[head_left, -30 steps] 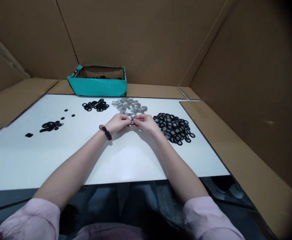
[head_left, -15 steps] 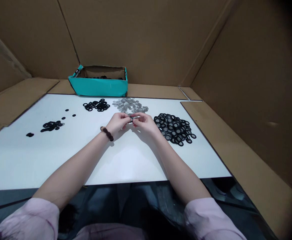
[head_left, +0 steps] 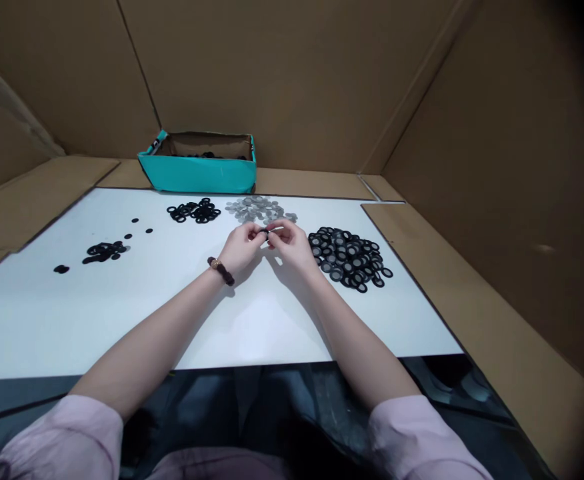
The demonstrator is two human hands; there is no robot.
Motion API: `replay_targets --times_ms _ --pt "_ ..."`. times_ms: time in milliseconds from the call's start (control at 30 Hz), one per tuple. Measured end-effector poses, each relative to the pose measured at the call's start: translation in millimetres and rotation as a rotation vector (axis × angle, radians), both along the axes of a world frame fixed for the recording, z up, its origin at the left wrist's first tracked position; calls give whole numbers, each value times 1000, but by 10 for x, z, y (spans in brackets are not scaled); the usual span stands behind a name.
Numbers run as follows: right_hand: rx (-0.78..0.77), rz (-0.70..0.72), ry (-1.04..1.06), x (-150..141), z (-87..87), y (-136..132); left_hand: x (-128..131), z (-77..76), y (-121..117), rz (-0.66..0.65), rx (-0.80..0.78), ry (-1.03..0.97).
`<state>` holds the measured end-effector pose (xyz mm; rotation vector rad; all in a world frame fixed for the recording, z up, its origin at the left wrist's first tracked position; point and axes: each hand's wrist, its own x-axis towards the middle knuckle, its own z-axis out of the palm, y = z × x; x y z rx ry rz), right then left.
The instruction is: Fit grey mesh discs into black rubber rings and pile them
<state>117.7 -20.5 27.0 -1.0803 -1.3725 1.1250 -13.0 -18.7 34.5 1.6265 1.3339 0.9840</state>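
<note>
My left hand (head_left: 243, 248) and my right hand (head_left: 293, 248) meet over the middle of the white table, fingertips pinched together. Between them is a small black ring (head_left: 265, 232), mostly covered by the fingers; whether a disc sits inside it I cannot tell. Just behind the fingers lies a loose pile of grey translucent discs (head_left: 255, 209). Beside my right hand is a large heap of black rings with grey centres (head_left: 352, 259). Farther left at the back is a pile of open black rings (head_left: 195, 211).
A turquoise box (head_left: 199, 175) with dark pieces inside stands at the back. On the left lie a cluster of black discs (head_left: 105, 251), a few single ones and a small dark stack (head_left: 61, 269). Cardboard walls (head_left: 297, 87) rise behind and on both sides of the white tabletop (head_left: 252, 333).
My left hand has shifted slightly right and turned at the wrist. The fingers of both hands have changed their grip on the small ring; the piles look the same.
</note>
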Motion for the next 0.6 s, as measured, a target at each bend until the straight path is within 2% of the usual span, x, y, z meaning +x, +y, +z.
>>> replay_targets --times_ms 167,333,467,600 --pt "35 31 -3 -13 -76 6 29 -47 -8 15 -2 3" --pt "139 70 -129 50 -88 34 32 -30 -16 -97 -45 36" --pt "67 123 -72 19 -111 25 30 -16 6 -44 -91 -18" --pt "-10 44 25 -4 -146 33 36 -21 16 -40 -156 -67"
